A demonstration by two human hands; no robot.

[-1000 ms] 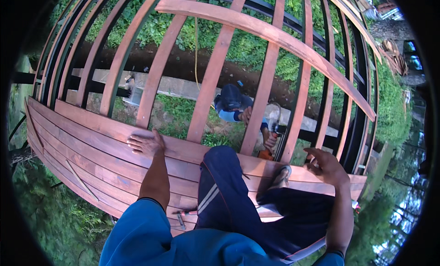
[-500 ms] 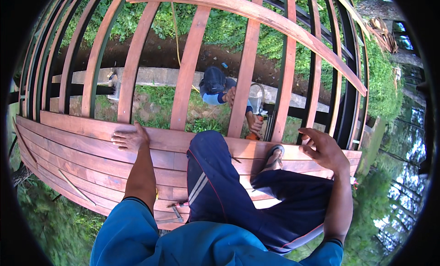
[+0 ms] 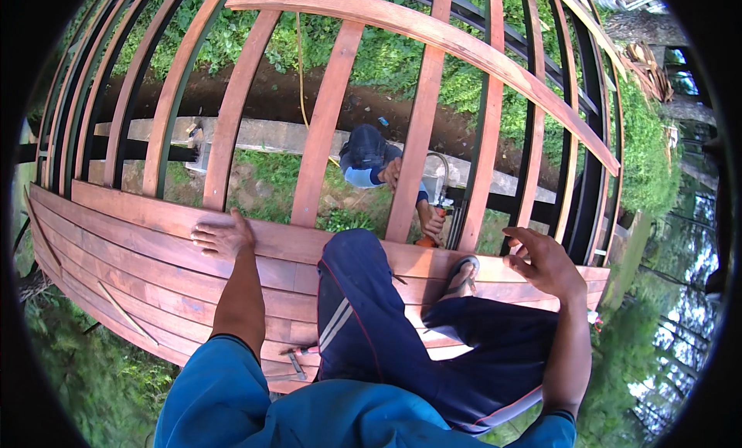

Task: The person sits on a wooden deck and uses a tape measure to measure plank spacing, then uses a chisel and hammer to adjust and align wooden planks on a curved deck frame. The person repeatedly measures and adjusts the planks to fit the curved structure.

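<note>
My left hand [image 3: 224, 236] lies flat with fingers spread on the outermost reddish-brown deck board [image 3: 166, 208]. My right hand [image 3: 547, 261] is raised at the right end of that board, fingers bent and thumb apart, with nothing visible in it. Between my hands, below the joists, a co-worker [image 3: 366, 151] grips a joist [image 3: 412, 151] with one hand. The co-worker's other hand is on an orange-handled tool [image 3: 430, 239] at the board's edge, beside a curved metal piece [image 3: 444, 168]. What the tool is, I cannot make out.
Bare joists [image 3: 232, 123] run away from the deck, with open gaps down to ground and plants. A long loose plank [image 3: 433, 32] lies across them. A hammer-like tool [image 3: 295, 361] rests by my leg; a thin wood strip [image 3: 127, 314] lies on the boards at left.
The view has shifted slightly. Both my hands keep nearly the same places, the left flat on the board, the right raised. The co-worker's grip looks the same.
</note>
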